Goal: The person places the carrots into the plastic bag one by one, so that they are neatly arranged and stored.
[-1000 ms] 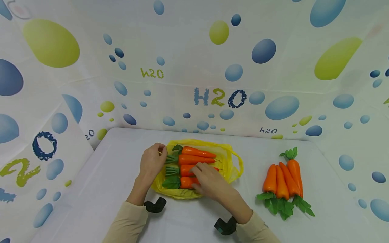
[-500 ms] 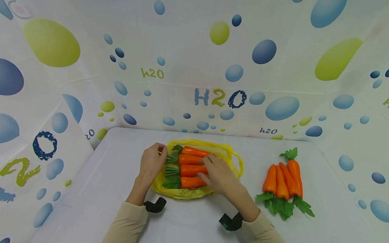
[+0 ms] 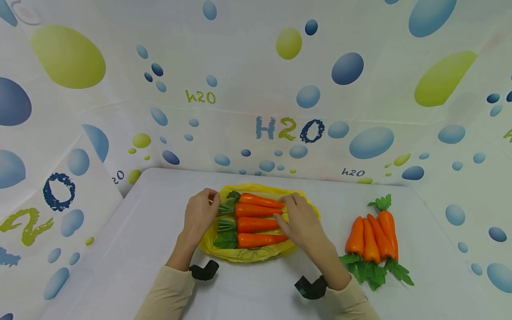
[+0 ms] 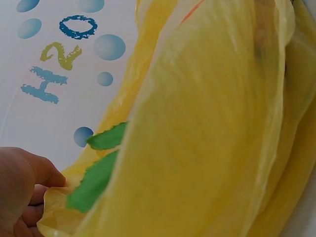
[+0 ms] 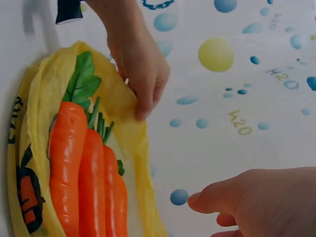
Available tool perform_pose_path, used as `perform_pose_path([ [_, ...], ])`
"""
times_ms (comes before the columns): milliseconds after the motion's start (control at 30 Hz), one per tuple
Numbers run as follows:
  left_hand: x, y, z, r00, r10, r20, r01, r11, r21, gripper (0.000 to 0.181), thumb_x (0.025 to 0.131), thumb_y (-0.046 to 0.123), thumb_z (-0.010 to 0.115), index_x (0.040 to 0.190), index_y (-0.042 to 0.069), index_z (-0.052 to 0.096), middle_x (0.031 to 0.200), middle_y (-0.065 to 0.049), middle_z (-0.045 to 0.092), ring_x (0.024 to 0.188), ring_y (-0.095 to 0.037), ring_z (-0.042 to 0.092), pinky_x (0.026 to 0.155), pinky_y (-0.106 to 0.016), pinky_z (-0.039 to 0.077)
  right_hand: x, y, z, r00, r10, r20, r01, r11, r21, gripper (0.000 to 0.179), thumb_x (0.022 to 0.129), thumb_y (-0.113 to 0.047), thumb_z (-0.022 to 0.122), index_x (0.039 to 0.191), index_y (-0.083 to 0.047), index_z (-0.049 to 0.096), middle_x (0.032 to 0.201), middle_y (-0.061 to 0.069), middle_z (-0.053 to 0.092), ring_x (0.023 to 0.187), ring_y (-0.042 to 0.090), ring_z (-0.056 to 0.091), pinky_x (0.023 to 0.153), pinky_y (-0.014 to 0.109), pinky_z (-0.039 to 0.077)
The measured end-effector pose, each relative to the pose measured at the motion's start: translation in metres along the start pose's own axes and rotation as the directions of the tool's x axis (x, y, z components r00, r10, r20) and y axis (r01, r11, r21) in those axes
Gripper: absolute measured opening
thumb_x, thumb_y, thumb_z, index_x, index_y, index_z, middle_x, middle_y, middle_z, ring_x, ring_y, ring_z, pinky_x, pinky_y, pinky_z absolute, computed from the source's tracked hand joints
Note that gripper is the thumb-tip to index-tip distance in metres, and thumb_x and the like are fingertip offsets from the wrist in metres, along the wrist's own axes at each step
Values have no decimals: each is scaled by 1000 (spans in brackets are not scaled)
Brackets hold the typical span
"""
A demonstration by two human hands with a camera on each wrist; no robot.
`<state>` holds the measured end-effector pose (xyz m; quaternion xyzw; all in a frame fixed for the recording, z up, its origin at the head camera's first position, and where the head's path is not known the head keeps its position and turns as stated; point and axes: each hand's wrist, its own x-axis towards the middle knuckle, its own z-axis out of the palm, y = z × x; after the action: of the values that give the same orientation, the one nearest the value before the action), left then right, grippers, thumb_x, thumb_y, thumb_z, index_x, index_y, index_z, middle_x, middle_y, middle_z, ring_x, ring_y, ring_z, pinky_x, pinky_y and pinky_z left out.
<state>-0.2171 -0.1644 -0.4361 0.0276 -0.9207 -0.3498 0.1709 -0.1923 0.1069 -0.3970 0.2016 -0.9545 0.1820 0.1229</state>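
In the head view a yellow plastic bag (image 3: pixel 244 256) lies spread on the table. Several orange carrots (image 3: pixel 262 240) with green tops lie side by side in it, tips to the right. My left hand (image 3: pixel 201 212) pinches the bag's edge near the green tops; in the left wrist view that hand (image 4: pixel 22 185) grips the thin film beside a green leaf (image 4: pixel 94 182). Over the bag's right end, by the carrot tips, is my right hand (image 3: pixel 304 222), thumb and fingers apart. In the right wrist view this hand (image 5: pixel 261 200) holds nothing.
More carrots (image 3: pixel 370 240) with leafy tops lie in a bunch on the white table (image 3: pixel 160 189) to the right. A patterned cloth (image 3: pixel 240 66) with blue and green spots rises behind and at the sides. Dark wrist cameras (image 3: pixel 205 270) sit below both hands.
My right hand has moved right across the carrots, from the lower ones toward their tips, uncovering their bodies. The left hand stays at the bag's edge.
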Motion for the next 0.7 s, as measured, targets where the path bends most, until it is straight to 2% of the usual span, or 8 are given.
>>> perform_pose_path([
  [200, 0, 0, 1, 1000, 0, 1, 0, 1000, 2, 25, 98, 20, 57, 106, -1, 70, 92, -15, 74, 73, -24, 66, 62, -34, 56, 1, 7, -7, 997, 69, -31, -69, 998, 2, 42, 91, -28, 72, 124, -5, 60, 118, 13, 61, 100, 27, 59, 87, 42, 58],
  [433, 0, 0, 1, 1000, -3, 5, 3, 1000, 10, 25, 98, 20, 58, 106, -1, 70, 91, -15, 74, 71, -23, 66, 61, -33, 55, 2, 15, -17, 989, 140, -53, -140, 990, 5, 44, 92, -28, 71, 126, -3, 58, 120, 16, 60, 105, 29, 59, 90, 43, 58],
  [700, 0, 1, 1, 1000, -1, 8, 1, 1000, 9, 25, 98, 19, 58, 106, -1, 70, 91, -15, 74, 70, -23, 65, 61, -33, 55, 1, 26, -27, 977, 194, -85, -192, 981, 30, 43, 94, -27, 68, 127, -3, 55, 119, 16, 58, 104, 30, 57, 86, 44, 58],
])
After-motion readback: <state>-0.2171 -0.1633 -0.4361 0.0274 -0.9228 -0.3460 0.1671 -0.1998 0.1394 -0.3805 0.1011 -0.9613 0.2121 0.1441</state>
